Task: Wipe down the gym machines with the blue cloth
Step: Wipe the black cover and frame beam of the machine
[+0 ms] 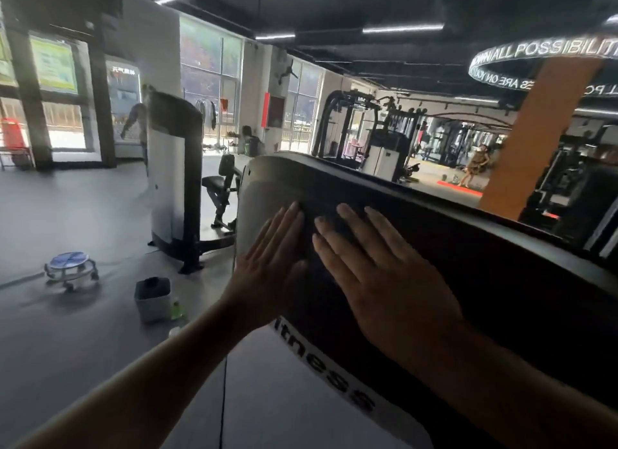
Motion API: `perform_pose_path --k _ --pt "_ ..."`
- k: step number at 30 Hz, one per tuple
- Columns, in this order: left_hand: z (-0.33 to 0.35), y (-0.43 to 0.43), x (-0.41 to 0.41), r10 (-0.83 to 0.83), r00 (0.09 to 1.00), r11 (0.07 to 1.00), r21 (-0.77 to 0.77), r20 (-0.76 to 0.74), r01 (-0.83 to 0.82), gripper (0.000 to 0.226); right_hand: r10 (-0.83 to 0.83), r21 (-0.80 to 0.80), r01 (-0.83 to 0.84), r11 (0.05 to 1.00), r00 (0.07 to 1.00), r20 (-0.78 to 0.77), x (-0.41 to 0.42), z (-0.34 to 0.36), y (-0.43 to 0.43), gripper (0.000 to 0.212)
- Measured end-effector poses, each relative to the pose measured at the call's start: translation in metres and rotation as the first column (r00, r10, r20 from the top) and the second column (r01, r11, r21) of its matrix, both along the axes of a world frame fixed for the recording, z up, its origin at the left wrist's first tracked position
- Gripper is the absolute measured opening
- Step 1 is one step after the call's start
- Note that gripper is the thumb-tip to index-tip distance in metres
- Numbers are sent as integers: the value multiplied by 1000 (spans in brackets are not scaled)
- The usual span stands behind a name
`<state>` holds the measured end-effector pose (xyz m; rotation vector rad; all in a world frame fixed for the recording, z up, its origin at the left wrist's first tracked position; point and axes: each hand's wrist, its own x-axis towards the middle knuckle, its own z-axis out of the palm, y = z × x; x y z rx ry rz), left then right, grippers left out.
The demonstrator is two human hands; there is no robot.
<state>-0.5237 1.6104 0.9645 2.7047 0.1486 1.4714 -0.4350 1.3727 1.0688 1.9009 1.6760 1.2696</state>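
A gym machine's weight-stack cover [468, 248], black on top with a white side and black "fitness" lettering, fills the lower right. My left hand [267, 264] lies flat with straight fingers on the edge where white meets black. My right hand [378, 271] presses flat on the black surface just beside it, fingers spread. A dark fold [311, 234] lies between and under the fingertips; whether it is the blue cloth I cannot tell in this dim light.
A second white-and-black machine [174, 181] with a black seat [217, 188] stands to the left. On the grey floor are a round wheeled stool [70, 268], a grey bin [152, 298] and a green bottle [177, 310]. A person [475, 164] stands far back by an orange column [535, 137].
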Motion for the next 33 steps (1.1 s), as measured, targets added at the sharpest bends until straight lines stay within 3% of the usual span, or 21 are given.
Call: perform_pose_path --k 2,6,9,13,17,21,27,30,33 --pt "-7 24 1 -32 999 997 70 3 32 66 -17 -1 17 1000 1000 -5 -2 -7 13 65" --pt "-9 69 -1 -98 995 995 31 4 98 74 -88 118 87 989 996 4 -10 -25 -7 73" --pt "-10 92 4 -155 988 987 41 -15 156 75 -165 214 164 963 986 -14 -31 -34 25 72" --pt "-10 104 7 -248 969 964 98 -6 247 74 -203 153 211 966 977 -67 -44 -42 97 78" --pt "-12 124 3 -272 962 961 53 10 271 74 -276 142 278 950 960 -38 -40 -47 57 70" --pt "-15 150 8 -279 960 960 9 -12 280 71 -378 211 375 903 926 -27 -42 -74 35 79" --pt "-30 177 17 -266 964 960 87 -25 267 73 -292 90 302 949 950 -106 -55 -90 151 93" --pt "-29 187 21 -249 967 951 176 -55 255 70 -291 72 298 952 952 -92 -54 -88 164 93" --pt "-15 196 21 -265 964 954 155 28 258 68 -279 215 298 930 953 -117 -51 -64 129 84"
